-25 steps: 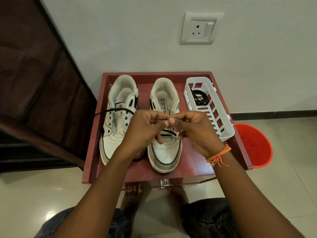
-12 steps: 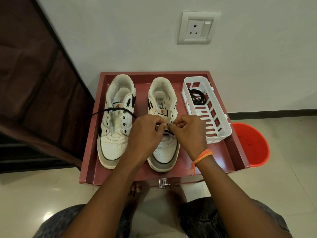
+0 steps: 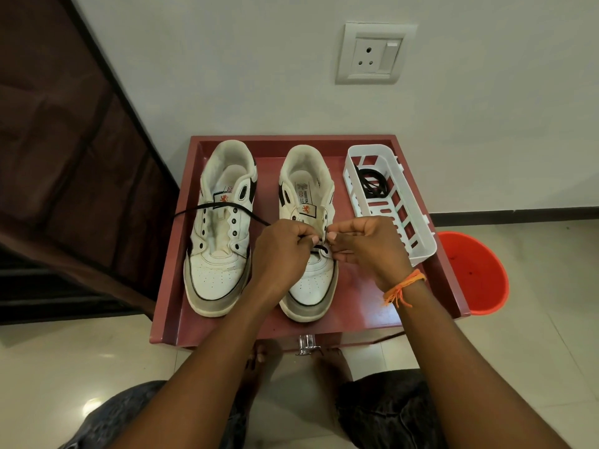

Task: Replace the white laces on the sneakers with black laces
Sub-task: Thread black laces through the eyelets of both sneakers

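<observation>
Two sneakers sit side by side on a red tray-topped table (image 3: pixel 356 322) in the head view, toes toward the person, and neither carries a white lace. Over the right sneaker (image 3: pixel 306 286) both hands work at the lower eyelets. The left hand (image 3: pixel 280 251) has its fingers curled, pinching the black lace (image 3: pixel 223 207), whose free length runs leftward across the tongue of the left sneaker (image 3: pixel 220 254) and off past the table edge. The right hand (image 3: pixel 369 244) is curled too, fingertips pinched at the eyelet flap; whether it holds the lace tip or only the flap cannot be told. A short black bar already crosses the lowest eyelets.

To thread well, the person should likely steady the flap with one hand, feed the tip squarely through the next eyelet, then draw slack evenly so both ends stay matched. The trailing length could snag on the left sneaker. A second coiled black lace (image 3: pixel 372 186) waits in the white basket (image 3: pixel 418 251).
</observation>
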`<state>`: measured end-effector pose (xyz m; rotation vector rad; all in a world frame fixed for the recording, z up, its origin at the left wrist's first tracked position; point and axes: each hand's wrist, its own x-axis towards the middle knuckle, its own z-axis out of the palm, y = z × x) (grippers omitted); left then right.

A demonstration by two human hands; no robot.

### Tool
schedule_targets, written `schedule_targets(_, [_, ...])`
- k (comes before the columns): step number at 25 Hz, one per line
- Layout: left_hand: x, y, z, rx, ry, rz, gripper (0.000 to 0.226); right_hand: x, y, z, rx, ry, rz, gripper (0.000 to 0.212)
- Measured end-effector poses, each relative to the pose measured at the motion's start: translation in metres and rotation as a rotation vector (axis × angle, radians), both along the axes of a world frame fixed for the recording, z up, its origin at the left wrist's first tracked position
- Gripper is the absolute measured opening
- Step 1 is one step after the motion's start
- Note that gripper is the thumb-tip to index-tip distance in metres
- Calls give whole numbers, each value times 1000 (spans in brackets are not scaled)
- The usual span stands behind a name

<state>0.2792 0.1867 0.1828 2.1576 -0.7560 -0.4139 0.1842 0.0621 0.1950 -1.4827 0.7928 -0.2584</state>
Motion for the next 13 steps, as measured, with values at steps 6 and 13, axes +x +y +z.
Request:
schedule_targets(6, [-9,-6,6,63,-9,81,20,0,0,3,-36,12,15,12])
schedule_targets(13, [-4,-7,3,81,43,42,20,3,0,-1,-118,35,10,13])
